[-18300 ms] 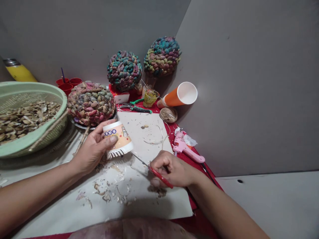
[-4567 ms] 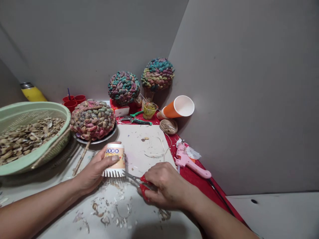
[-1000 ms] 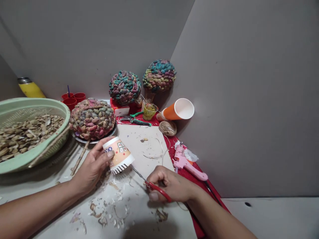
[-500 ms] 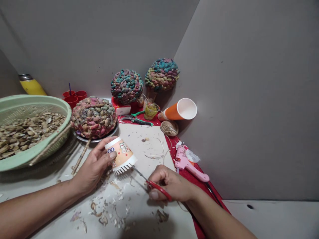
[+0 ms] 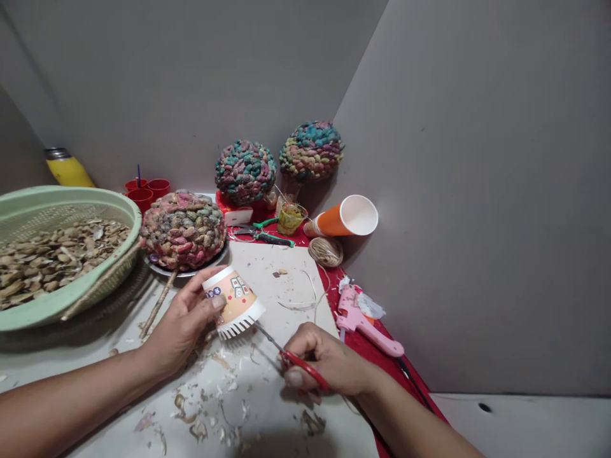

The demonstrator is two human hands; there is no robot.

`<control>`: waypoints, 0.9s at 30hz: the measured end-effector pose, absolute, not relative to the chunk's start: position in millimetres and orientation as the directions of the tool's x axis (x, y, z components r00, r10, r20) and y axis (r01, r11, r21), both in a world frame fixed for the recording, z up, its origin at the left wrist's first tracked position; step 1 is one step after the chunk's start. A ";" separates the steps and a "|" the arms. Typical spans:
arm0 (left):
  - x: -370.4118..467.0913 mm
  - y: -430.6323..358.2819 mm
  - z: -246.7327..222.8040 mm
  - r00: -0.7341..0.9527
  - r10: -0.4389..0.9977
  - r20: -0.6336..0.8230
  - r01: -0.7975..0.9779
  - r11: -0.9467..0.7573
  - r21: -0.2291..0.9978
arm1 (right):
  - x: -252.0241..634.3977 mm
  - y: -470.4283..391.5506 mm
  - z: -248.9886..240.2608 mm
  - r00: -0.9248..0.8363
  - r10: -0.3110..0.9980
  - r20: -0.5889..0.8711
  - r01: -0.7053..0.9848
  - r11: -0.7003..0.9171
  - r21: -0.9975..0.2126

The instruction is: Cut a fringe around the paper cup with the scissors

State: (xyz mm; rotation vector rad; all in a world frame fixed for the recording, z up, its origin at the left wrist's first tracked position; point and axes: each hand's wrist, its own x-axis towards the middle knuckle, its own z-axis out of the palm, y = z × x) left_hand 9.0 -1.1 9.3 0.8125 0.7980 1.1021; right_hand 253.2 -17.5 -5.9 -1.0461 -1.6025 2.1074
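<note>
My left hand (image 5: 193,315) grips a printed paper cup (image 5: 237,296), tilted, thumb on its side and fingers behind. Along the cup's lower edge runs a row of narrow slits that make a fringe of white strips. In my right hand (image 5: 322,359) is a pair of red-handled scissors (image 5: 305,369), fingers through the loops. The scissors' tip meets the cup's edge at the right end of the fringe; how far the blades are apart is hard to make out. Behind my left hand, a ball covered in coloured nutshells (image 5: 186,230) rests on a metal dish (image 5: 219,259), with a wrapped stick below.
At left stands a green basket (image 5: 133,219) of shells. Two shell-covered balls (image 5: 245,172), pliers (image 5: 274,239), an orange cup (image 5: 329,221) and a twine roll (image 5: 326,251) are at the back. A pink glue gun (image 5: 365,324) lies at right. Shell scraps litter the table (image 5: 267,413).
The view has shifted slightly, so the background sits a little lower and to the right. Both hands keep nearly the same hold, with the scissors still at the cup's edge.
</note>
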 end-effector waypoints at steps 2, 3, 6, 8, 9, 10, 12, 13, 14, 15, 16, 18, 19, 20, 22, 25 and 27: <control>9.1 -1.4 9.6 0.256 0.957 -0.139 -0.437 0.243 0.866 | 252.3 -18.1 -6.7 -0.694 0.622 -0.364 0.179 -0.340 -0.923; 9.1 -1.7 9.9 0.258 0.956 -0.139 -0.439 0.244 0.865 | 252.0 -18.4 -7.1 -0.695 0.622 -0.361 0.177 -0.339 -0.924; 8.5 -2.6 10.5 0.260 0.955 -0.142 -0.437 0.247 0.865 | 251.6 -19.0 -8.1 -0.692 0.630 -0.353 0.169 -0.334 -0.927; 7.8 -3.3 10.6 0.258 0.956 -0.143 -0.434 0.247 0.866 | 251.5 -19.0 -8.3 -0.687 0.638 -0.348 0.160 -0.334 -0.929; 7.4 -3.6 10.6 0.255 0.956 -0.143 -0.434 0.246 0.867 | 251.5 -18.9 -8.3 -0.686 0.640 -0.346 0.156 -0.334 -0.929; 7.1 -4.0 10.6 0.254 0.956 -0.145 -0.434 0.247 0.866 | 251.4 -18.8 -8.3 -0.686 0.642 -0.343 0.154 -0.333 -0.930; 6.9 -4.6 10.5 0.249 0.957 -0.152 -0.437 0.251 0.864 | 251.2 -18.6 -8.3 -0.686 0.645 -0.336 0.153 -0.323 -0.934; 6.9 -4.8 10.4 0.246 0.957 -0.157 -0.439 0.254 0.862 | 251.2 -18.6 -8.4 -0.686 0.648 -0.331 0.154 -0.316 -0.936; 6.9 -4.9 10.2 0.245 0.956 -0.160 -0.441 0.257 0.860 | 251.2 -18.6 -8.6 -0.685 0.650 -0.329 0.156 -0.311 -0.938; 7.0 -4.8 10.0 0.246 0.956 -0.161 -0.443 0.259 0.858 | 251.3 -18.7 -8.8 -0.684 0.650 -0.331 0.161 -0.309 -0.937; 7.0 -4.7 9.6 0.249 0.956 -0.158 -0.445 0.258 0.857 | 251.4 -18.8 -9.1 -0.683 0.648 -0.337 0.167 -0.312 -0.935; 6.7 -4.3 8.6 0.257 0.954 -0.153 -0.442 0.256 0.859 | 251.5 -19.2 -9.9 -0.682 0.641 -0.352 0.174 -0.325 -0.930; 6.4 -4.2 8.0 0.264 0.953 -0.148 -0.436 0.255 0.863 | 251.4 -19.4 -10.2 -0.685 0.635 -0.356 0.176 -0.331 -0.927; 6.2 -4.2 7.6 0.275 0.951 -0.144 -0.429 0.256 0.866 | 251.3 -19.6 -10.4 -0.690 0.630 -0.357 0.176 -0.333 -0.926; 6.1 -4.6 7.3 0.298 0.944 -0.139 -0.421 0.261 0.869 | 250.8 -19.7 -10.5 -0.698 0.623 -0.353 0.178 -0.327 -0.928; 7.2 -5.8 8.7 0.317 0.939 -0.131 -0.432 0.266 0.862 | 250.0 -19.7 -9.4 -0.698 0.632 -0.337 0.186 -0.294 -0.937; 8.5 -6.6 9.9 0.320 0.937 -0.137 -0.439 0.275 0.856 | 249.7 -19.7 -8.2 -0.698 0.641 -0.320 0.186 -0.270 -0.945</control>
